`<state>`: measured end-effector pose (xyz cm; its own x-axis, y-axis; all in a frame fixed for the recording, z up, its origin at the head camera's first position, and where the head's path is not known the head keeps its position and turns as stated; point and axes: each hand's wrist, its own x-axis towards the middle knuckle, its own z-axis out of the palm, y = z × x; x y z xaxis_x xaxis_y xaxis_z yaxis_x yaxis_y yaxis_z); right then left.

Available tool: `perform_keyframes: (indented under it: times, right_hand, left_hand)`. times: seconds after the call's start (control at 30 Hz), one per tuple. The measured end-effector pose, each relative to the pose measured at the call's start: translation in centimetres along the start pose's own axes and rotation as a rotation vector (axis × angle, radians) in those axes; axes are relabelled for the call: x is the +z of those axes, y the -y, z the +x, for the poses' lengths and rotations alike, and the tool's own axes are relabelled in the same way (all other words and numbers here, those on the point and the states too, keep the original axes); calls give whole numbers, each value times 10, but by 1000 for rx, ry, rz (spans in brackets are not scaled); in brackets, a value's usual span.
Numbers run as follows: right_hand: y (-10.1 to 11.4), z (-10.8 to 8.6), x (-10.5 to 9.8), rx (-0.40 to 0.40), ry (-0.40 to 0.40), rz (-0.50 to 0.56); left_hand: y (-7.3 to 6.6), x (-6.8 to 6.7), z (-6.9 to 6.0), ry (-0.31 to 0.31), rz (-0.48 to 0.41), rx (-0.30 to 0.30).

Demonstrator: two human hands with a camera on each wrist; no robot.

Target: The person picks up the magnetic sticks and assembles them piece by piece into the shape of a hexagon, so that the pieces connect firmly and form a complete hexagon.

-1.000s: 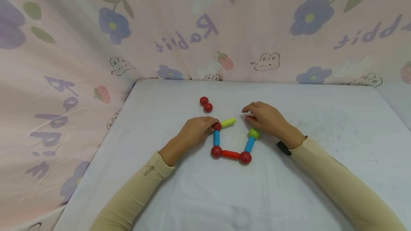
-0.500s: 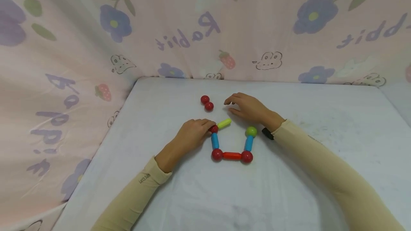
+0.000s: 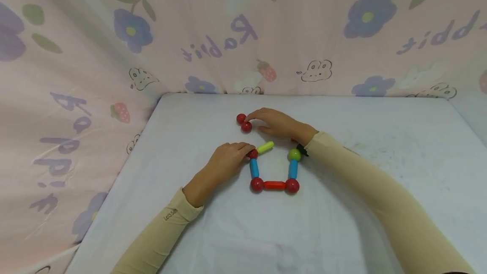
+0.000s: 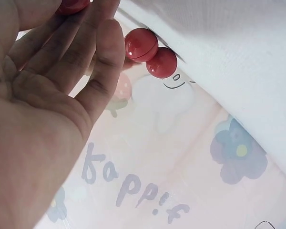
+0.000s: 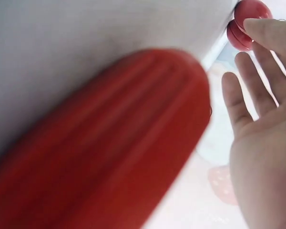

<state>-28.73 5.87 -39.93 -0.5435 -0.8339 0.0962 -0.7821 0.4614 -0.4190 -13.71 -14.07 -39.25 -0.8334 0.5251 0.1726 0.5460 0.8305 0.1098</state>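
Observation:
My left hand [image 3: 228,160] grips a red ball [image 3: 253,154] at the upper left corner of a U-shaped build of balls and rods. From that ball a yellow-green rod [image 3: 265,147] points up to the right. Blue rods [image 3: 254,168] form the sides, a red rod [image 3: 274,185] the bottom, and a green ball [image 3: 294,155] tops the right side. My right hand [image 3: 275,122] reaches over to two loose red balls [image 3: 246,127] that touch each other. Its fingertips are at the balls; in the right wrist view the fingers [image 5: 255,86] are fairly straight.
Another red rod [image 5: 133,143] lies close to the right wrist camera, mostly hidden by the wrist in the head view. A dark object [image 3: 302,150] shows under the right cuff. A printed curtain [image 3: 213,33] borders the white table [image 3: 213,236] behind and at left.
My right hand has moved left, from beside the red rod to the two loose red balls. The left hand stays on its ball, and the yellow-green rod has shifted slightly left with it.

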Motion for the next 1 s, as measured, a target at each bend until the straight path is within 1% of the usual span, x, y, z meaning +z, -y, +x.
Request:
perform_keyframes:
  times: [0.13,0.27,0.4,0.53,0.63,0.7,0.83,1.0]
  right_hand:
    - [2,3,1,-48,39,24]
    - [4,3,2,-65,30,7]
    - [5,1,3,-37,20,-1]
    - [3,1,5,34,30,18]
    - [2,2,6,91,42,26]
    - [3,2,6,115,47,36]
    - [6,0,5,121,49,53]
    - [9,-1,4,103,46,35]
  left_hand:
    - [0,0,-1,-21,-7,5]
    - [1,0,-1,-35,-12,11]
    - [0,0,0,-30,-10,20]
    - [0,0,1,-17,-6,16]
    - [0,0,1,-20,-3,14]
    - [0,0,1,-23,-4,15]
    - [0,1,0,-25,-6,19]
    - [1,2,0,-32,-8,19]
